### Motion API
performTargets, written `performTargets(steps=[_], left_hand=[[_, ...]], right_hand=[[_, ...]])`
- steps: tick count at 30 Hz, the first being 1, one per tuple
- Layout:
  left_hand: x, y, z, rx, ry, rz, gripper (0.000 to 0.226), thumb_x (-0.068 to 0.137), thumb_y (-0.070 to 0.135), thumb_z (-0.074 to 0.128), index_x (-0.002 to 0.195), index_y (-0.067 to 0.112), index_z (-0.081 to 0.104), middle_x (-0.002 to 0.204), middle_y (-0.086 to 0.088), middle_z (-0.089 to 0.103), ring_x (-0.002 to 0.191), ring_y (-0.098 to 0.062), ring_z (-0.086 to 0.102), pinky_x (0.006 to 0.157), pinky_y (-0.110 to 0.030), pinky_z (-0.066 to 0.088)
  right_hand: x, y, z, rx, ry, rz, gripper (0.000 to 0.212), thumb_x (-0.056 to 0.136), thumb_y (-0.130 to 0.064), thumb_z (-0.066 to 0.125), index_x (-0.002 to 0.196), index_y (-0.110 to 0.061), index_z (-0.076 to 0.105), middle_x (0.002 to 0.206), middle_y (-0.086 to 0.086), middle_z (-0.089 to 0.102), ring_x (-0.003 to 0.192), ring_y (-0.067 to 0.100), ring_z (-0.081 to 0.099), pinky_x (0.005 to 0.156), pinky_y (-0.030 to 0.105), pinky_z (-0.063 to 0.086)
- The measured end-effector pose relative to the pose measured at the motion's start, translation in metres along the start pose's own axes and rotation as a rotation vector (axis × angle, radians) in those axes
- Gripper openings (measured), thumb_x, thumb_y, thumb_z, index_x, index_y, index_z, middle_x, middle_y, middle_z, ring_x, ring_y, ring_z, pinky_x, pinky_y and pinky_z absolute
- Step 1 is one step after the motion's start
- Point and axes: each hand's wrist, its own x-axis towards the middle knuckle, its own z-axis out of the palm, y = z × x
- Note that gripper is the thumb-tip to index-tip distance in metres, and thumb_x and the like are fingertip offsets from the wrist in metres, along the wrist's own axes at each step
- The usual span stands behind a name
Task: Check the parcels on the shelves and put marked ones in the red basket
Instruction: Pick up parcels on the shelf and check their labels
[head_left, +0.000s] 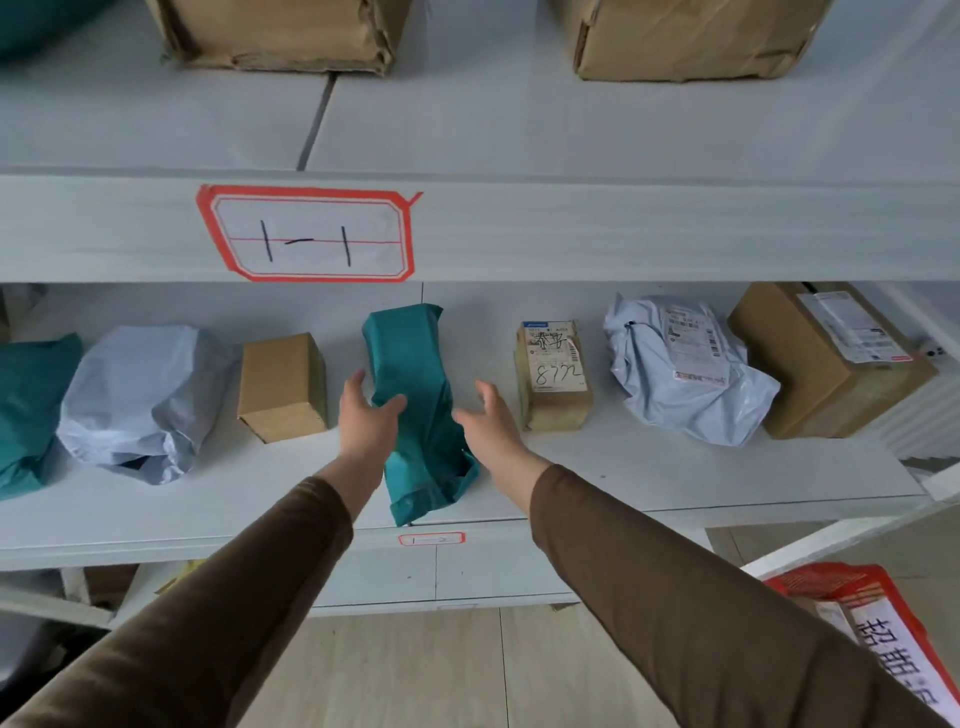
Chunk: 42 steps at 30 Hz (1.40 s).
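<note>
Parcels line the white shelf (675, 467); the middle one is a long teal plastic mailer (415, 410), crinkled, its folded end overhanging the shelf's front edge. The left hand (366, 415) grips its left side, thumb curled over the top. The right hand (488, 421) hovers just beside it, fingers spread, holding nothing. To the right, a small brown box (553, 376) carries a label with handwritten "8772". The shelf tag (309, 234) above, red-bordered, reads "1-1". A red basket (852, 587) shows at lower right.
</note>
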Motion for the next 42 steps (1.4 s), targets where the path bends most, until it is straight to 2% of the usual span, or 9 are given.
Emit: performTargets(steps=[4, 9, 15, 19, 22, 26, 30, 35, 42], left_hand=[[-0.001, -0.013, -0.017, -0.255, -0.155, -0.362, 0.093, 0.094, 0.01, 0.073, 0.164, 0.029, 0.013, 0.152, -0.015, 0.046, 0.129, -0.04, 0.055, 0.105, -0.059, 0.049], [-0.016, -0.017, -0.033, -0.25, -0.382, -0.364, 0.042, 0.099, -0.003, 0.055, 0.139, 0.009, 0.053, 0.133, -0.023, 0.064, 0.113, -0.04, 0.067, 0.085, -0.048, 0.06], [-0.065, -0.006, -0.049, -0.476, -0.581, -0.314, 0.045, 0.101, 0.041, 0.057, 0.133, 0.009, 0.062, 0.125, -0.019, 0.071, 0.111, -0.038, 0.068, 0.094, -0.051, 0.057], [-0.099, -0.013, -0.045, -0.564, -0.533, -0.293, 0.061, 0.097, 0.06, 0.056, 0.131, 0.011, 0.067, 0.122, -0.017, 0.074, 0.105, -0.035, 0.073, 0.095, -0.05, 0.055], [-0.132, -0.018, -0.041, -0.514, -0.539, -0.291, 0.067, 0.09, 0.061, 0.067, 0.137, 0.014, 0.065, 0.132, -0.018, 0.07, 0.122, -0.039, 0.066, 0.109, -0.057, 0.047], [-0.182, -0.013, -0.023, -0.384, -0.451, -0.044, 0.06, 0.087, 0.042, 0.078, 0.139, 0.022, 0.056, 0.136, -0.009, 0.068, 0.12, -0.031, 0.068, 0.107, -0.055, 0.051], [-0.238, -0.004, 0.002, -0.097, -0.319, 0.312, 0.083, 0.079, 0.035, 0.087, 0.146, 0.028, 0.038, 0.133, 0.002, 0.061, 0.12, -0.02, 0.064, 0.1, -0.043, 0.058], [-0.291, -0.006, 0.016, 0.163, -0.442, 0.534, 0.099, 0.074, 0.049, 0.085, 0.153, 0.045, 0.024, 0.149, 0.014, 0.043, 0.138, -0.012, 0.045, 0.113, -0.044, 0.047], [-0.339, 0.008, 0.015, 0.26, -0.37, 0.722, 0.053, 0.106, 0.025, 0.054, 0.153, 0.043, 0.038, 0.137, 0.033, 0.047, 0.135, -0.013, 0.039, 0.111, -0.033, 0.044]], right_hand=[[-0.004, 0.005, 0.012, 0.253, -0.186, 0.288, 0.083, 0.097, -0.027, 0.066, 0.162, -0.021, 0.015, 0.164, 0.01, 0.032, 0.145, 0.032, 0.04, 0.115, 0.044, 0.038], [-0.019, 0.008, 0.008, 0.293, -0.233, 0.216, 0.094, 0.088, -0.021, 0.079, 0.161, -0.021, 0.02, 0.155, 0.006, 0.048, 0.136, 0.029, 0.053, 0.106, 0.037, 0.046], [-0.07, 0.006, -0.017, 0.183, -0.252, -0.053, 0.081, 0.091, 0.006, 0.065, 0.158, -0.026, 0.033, 0.142, 0.004, 0.059, 0.122, 0.023, 0.062, 0.1, 0.039, 0.056], [-0.125, 0.026, -0.043, 0.097, -0.359, -0.189, 0.083, 0.093, -0.005, 0.065, 0.158, -0.04, 0.028, 0.147, -0.007, 0.053, 0.125, 0.016, 0.061, 0.1, 0.037, 0.057], [-0.16, 0.039, -0.065, 0.019, -0.294, -0.242, 0.072, 0.093, -0.036, 0.072, 0.155, -0.041, 0.035, 0.145, -0.011, 0.049, 0.123, 0.012, 0.058, 0.103, 0.038, 0.054], [-0.195, 0.041, -0.087, 0.075, -0.065, -0.26, 0.066, 0.097, -0.051, 0.062, 0.156, -0.038, 0.033, 0.154, -0.011, 0.037, 0.135, 0.011, 0.044, 0.105, 0.029, 0.039], [-0.226, 0.035, -0.1, 0.282, -0.171, -0.28, 0.074, 0.097, -0.053, 0.061, 0.159, -0.048, 0.02, 0.16, -0.02, 0.031, 0.144, 0.002, 0.035, 0.102, 0.02, 0.034], [-0.255, 0.034, -0.125, 0.576, -0.175, -0.174, 0.064, 0.087, -0.054, 0.068, 0.145, -0.045, 0.043, 0.139, -0.013, 0.063, 0.122, 0.01, 0.063, 0.09, 0.03, 0.053], [-0.276, 0.061, -0.169, 0.837, -0.268, 0.053, 0.057, 0.095, -0.061, 0.053, 0.125, -0.017, 0.073, 0.123, 0.015, 0.074, 0.105, 0.031, 0.075, 0.089, 0.045, 0.057]])
